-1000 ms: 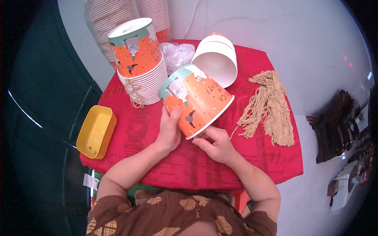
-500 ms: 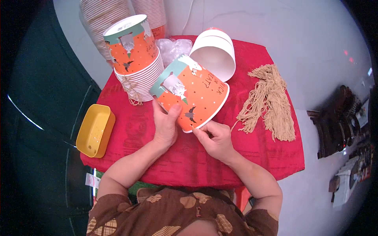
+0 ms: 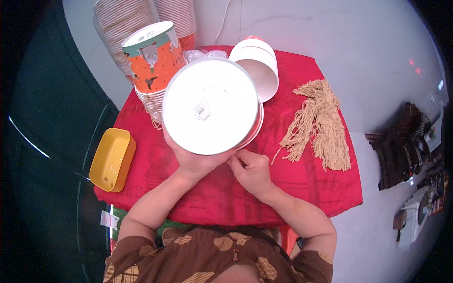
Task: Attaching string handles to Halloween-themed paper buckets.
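Observation:
A paper bucket [image 3: 210, 106] with a round white base is tipped so that its base faces up toward me; only a sliver of its orange side and white rim shows at the right. My left hand [image 3: 193, 160] grips it from the near side, partly hidden under it. Beside the rim, my right hand [image 3: 252, 172] is closed in a pinch close to the left fingers, and what lies between its fingertips is hidden. To the right lies a loose bundle of tan cord [image 3: 321, 129] in long strands.
At the back left stands a stack of orange-and-green buckets [image 3: 151, 59], with cord hanging from it. Taller wrapped stacks [image 3: 125, 26] rise behind. White-lined buckets [image 3: 259, 70] lie at the back. A yellow plastic box [image 3: 113, 160] sits at the left edge of the red tablecloth [image 3: 302, 188].
The bucket has been turned so its white base now faces me instead of its printed side. My left hand has shifted under it; my right hand has moved slightly lower and stays pinched near the rim.

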`<state>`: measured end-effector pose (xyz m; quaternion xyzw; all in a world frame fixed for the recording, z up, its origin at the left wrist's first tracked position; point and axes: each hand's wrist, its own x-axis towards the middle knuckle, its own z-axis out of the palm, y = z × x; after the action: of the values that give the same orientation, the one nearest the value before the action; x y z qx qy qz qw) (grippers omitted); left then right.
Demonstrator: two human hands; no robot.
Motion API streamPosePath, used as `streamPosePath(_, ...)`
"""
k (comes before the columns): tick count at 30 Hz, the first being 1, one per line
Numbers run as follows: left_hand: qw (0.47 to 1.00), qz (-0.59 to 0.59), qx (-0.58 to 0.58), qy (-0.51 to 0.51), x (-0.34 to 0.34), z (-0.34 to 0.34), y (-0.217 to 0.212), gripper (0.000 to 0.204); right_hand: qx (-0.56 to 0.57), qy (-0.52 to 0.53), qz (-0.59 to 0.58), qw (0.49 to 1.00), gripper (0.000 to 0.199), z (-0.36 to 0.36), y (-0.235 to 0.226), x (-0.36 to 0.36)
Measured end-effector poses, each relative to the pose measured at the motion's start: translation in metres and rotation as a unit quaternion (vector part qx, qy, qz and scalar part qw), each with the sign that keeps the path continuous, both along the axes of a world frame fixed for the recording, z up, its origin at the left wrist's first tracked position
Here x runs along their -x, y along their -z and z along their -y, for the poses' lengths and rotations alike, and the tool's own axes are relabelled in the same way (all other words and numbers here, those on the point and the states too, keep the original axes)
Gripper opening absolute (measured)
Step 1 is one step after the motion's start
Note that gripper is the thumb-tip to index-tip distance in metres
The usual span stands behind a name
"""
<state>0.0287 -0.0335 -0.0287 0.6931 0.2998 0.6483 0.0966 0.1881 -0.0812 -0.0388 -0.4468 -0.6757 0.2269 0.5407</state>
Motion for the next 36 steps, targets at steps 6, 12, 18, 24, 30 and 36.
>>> streamPosePath(6, 0.991, 0.076, 0.109, -0.023, 0.011, -0.011, -0.006, 0.124, -0.093, 0.056, 0.046, 0.993, 0.006, -0.007, -0.014, -0.012)
streamPosePath(12, 0.931, 0.233, 0.232, 0.159, 0.024, -0.02, -0.006, 0.088, -0.024, 0.114, -0.089, 0.989, 0.016, -0.031, -0.012, -0.044)
streamPosePath(18, 0.865, 0.273, 0.311, 0.284, 0.014, -0.016, -0.017, 0.089, -0.017, 0.119, -0.053, 0.991, 0.032, -0.042, -0.013, -0.071)
streamPosePath(24, 0.805, 0.246, 0.374, 0.388, 0.016, -0.015, -0.014, 0.083, -0.19, 0.109, 0.085, 0.972, 0.024, -0.048, -0.015, -0.068)
streamPosePath(30, 0.823, 0.185, 0.388, 0.372, 0.023, -0.021, -0.013, 0.08, -0.147, 0.116, 0.137, 0.973, 0.022, -0.044, -0.014, -0.07)
streamPosePath(36, 0.842, 0.208, 0.398, 0.3, 0.023, -0.014, -0.023, 0.079, -0.175, 0.124, 0.154, 0.965, 0.02, -0.041, -0.014, -0.065)
